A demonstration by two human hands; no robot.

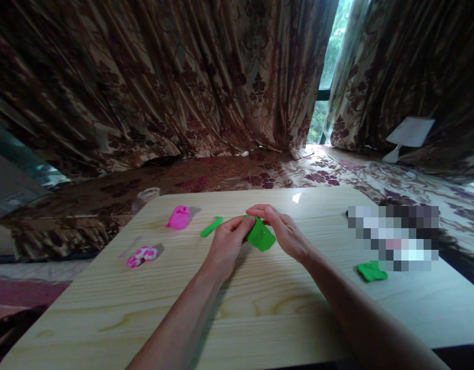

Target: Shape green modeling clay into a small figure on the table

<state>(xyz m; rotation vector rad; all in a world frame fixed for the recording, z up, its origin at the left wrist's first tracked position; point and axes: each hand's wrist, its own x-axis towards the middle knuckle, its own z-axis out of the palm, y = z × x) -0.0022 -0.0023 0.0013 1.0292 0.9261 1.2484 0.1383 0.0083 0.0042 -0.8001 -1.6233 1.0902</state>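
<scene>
A flat, thin sheet of green modelling clay is held up just above the middle of the table. My left hand pinches its left edge, with the thumb on top. My right hand is closed around the sheet's far right side, its fingers reaching behind the top edge toward my left thumb. The right thumb is hidden. Left of my hands lies a green clay strip, apart from them. A second flat piece of green clay lies on the right of the table.
On the left of the pale wooden table are a pink clay, cup-like form, a pink-and-white clay piece and a thin pale stick. A blurred-out patch covers things at right. A white lamp stands beyond.
</scene>
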